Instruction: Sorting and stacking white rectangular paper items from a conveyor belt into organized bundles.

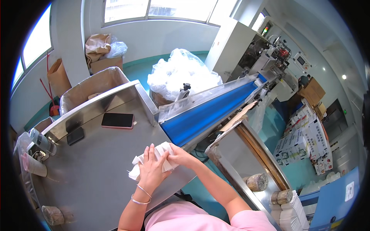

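Note:
Both my hands are closed round a bundle of folded white paper pieces [134, 173], held over the right front part of a metal worktable [88, 169]. My left hand [152, 166] lies across the top of it, thumb toward the right hand. Gripping the bundle's far right end is my right hand [179, 156], its fingers partly hidden behind the paper. The layers look loose and uneven at the lower left end. Further back on the table lie a phone with a red edge [117, 120] and a flat black object [75, 136].
A blue conveyor belt [212, 112] runs from the table's right corner toward a machine [279, 54]. Along the left edge stand a clear jar [42, 142] and a pale cup [34, 164]. A lined bin [94, 86] stands behind the table. White paper stacks [293, 215] sit at lower right.

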The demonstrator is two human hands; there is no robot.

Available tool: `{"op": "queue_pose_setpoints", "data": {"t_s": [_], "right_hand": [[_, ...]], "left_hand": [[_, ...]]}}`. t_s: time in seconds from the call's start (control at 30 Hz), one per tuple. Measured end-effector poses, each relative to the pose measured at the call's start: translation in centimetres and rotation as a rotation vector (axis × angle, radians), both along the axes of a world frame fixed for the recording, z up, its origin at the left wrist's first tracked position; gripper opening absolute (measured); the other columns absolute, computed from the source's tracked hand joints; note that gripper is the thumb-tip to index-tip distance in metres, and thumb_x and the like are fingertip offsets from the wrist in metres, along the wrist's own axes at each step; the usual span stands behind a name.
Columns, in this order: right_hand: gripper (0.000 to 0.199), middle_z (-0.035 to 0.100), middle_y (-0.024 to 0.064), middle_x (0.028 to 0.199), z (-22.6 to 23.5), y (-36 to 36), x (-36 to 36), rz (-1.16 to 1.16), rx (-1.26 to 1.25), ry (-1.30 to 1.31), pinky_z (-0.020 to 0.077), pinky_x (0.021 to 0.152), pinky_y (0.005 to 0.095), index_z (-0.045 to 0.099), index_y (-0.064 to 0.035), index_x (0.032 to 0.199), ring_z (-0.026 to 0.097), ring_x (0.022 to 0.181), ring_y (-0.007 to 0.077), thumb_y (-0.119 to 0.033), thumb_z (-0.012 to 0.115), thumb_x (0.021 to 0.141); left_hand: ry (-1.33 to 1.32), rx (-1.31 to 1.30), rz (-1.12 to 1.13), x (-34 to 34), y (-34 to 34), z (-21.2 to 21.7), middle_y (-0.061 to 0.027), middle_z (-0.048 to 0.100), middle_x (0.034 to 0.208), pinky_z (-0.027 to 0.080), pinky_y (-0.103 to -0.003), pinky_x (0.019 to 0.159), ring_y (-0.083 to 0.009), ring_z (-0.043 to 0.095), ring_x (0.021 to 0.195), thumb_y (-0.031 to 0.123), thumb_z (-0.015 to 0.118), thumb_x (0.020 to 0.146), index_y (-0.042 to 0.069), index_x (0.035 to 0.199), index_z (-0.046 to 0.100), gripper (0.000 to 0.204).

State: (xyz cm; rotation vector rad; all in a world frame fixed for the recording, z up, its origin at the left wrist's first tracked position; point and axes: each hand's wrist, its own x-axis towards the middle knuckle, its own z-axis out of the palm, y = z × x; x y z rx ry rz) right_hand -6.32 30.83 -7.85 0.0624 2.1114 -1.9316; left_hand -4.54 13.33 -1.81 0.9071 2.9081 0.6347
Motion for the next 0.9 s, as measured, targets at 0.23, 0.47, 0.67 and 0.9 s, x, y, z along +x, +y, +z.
{"op": "queue_pose_setpoints", "data": {"t_s": [0.23, 0.47, 0.67, 0.9], "right_hand": [[0.042, 0.046, 0.0134, 0.121, -1.1, 3.2, -1.6, -0.571, -0.533, -0.171, 0.0519, 0.080, 0.0426, 0.030, -0.0075, 0.126, 0.053, 0.107, 0.0236, -0.029, 0.044, 0.093], [0.042, 0.059, 0.0081, 0.107, 0.4, 0.5, 0.2, 0.066, 0.143, -0.029, 0.0451, 0.080, 0.0267, 0.050, 0.0006, 0.117, 0.054, 0.095, 0.0147, -0.031, 0.054, 0.090], [0.028, 0.060, 0.0074, 0.101, -1.1, 0.6, -0.5, -0.051, -0.021, 0.066, 0.0464, 0.074, 0.0279, 0.053, -0.0001, 0.111, 0.055, 0.088, 0.0117, -0.020, 0.049, 0.092], [0.047, 0.049, 0.0129, 0.120, 1.0, 1.9, -0.8, -0.479, -0.405, -0.190, 0.0494, 0.083, 0.0361, 0.032, -0.0017, 0.125, 0.054, 0.104, 0.0203, -0.021, 0.055, 0.089]], "left_hand": [[-0.039, 0.015, 0.014, -0.3, 0.2, -0.2, -0.0218, 0.026, 0.140, 0.040, -0.050, 0.093, -0.0373, 0.025, 0.131, 0.031, 0.079, 0.058, 0.019, 0.129, 0.044, 0.080], [-0.045, 0.123, 0.009, -0.6, 0.5, -0.6, -0.0234, 0.027, 0.138, 0.034, -0.043, 0.102, -0.0406, 0.025, 0.129, 0.028, 0.081, 0.057, 0.014, 0.132, 0.039, 0.087], [0.008, 0.066, -0.045, -0.8, 0.4, -0.2, -0.0231, 0.028, 0.138, 0.035, -0.045, 0.100, -0.0413, 0.025, 0.129, 0.029, 0.080, 0.058, 0.016, 0.127, 0.046, 0.078], [-0.079, 0.105, -0.014, -1.1, 0.2, -0.6, -0.0231, 0.027, 0.138, 0.037, -0.045, 0.099, -0.0410, 0.025, 0.129, 0.029, 0.080, 0.057, 0.015, 0.127, 0.046, 0.079]]}}
